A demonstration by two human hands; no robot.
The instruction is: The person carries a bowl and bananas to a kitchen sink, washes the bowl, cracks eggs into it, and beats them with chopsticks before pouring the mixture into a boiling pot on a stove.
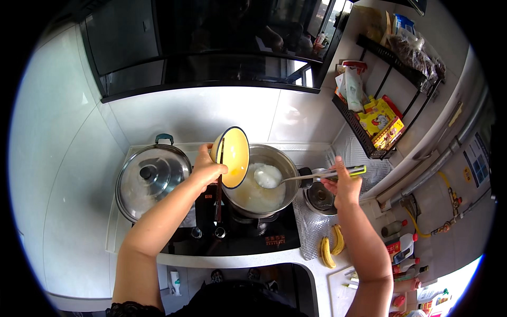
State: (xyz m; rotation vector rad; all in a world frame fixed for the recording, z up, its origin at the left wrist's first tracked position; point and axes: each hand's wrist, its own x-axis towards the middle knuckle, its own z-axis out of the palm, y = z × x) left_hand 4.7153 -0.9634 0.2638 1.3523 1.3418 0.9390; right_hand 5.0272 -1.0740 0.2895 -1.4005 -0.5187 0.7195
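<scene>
My left hand [208, 168] holds a yellow bowl [237, 152] with a dark rim, tilted on its side over the left part of a steel pot [291, 164], together with dark chopsticks [218, 198]. A little yellow residue shows inside the bowl. In my right hand [342, 184] is the handle of a metal ladle [295, 178], its bowl full of pale liquid inside the pot. Cloudy liquid with faint yellow patches fills the pot, which stands on the right burner of a black gas hob [253, 243].
A large lidded pan [130, 186] stands on the left burner. Right of the pot are a small metal pot [321, 198], bananas [326, 253], a cutting board [336, 287] and several bottles [402, 247]. A black wall rack [356, 132] holds packets. The range hood [210, 85] overhangs the back.
</scene>
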